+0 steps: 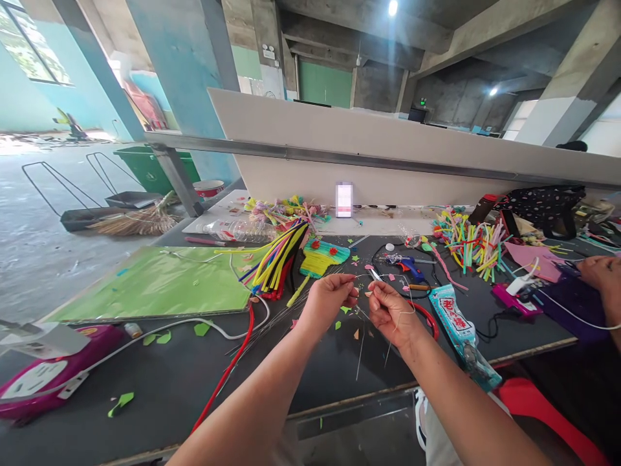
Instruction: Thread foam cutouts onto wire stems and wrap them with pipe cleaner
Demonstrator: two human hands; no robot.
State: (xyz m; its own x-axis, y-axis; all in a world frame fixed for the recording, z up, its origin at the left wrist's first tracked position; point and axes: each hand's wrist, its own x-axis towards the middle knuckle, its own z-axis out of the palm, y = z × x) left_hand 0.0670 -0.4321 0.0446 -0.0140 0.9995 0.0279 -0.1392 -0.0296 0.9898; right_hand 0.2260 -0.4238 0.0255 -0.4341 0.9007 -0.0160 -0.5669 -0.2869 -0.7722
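Observation:
My left hand point(330, 299) pinches one end of a thin pale wire point(388, 276) between thumb and fingers. The wire runs right, past the other hand, and bends down near its wrist. In my right hand point(392, 309) the fingers close round a small silver-tipped tool point(374, 274); its kind is mostly hidden by the fingers. Thin straight wires stick out below both hands over the dark table. Just left of them lies a yellow and turquoise pipe-cleaner piece point(321, 259) with red bits, beside a bundle of coloured pipe cleaners point(277, 262).
A green sheet point(160, 278) covers the left table. A blue glue gun point(410, 266), a turquoise packet point(453, 317) and more pipe cleaners point(470, 243) lie right. A phone point(344, 199) stands by the white partition. Cables cross near purple power strips point(58, 369). Another person's hand point(599, 275) is far right.

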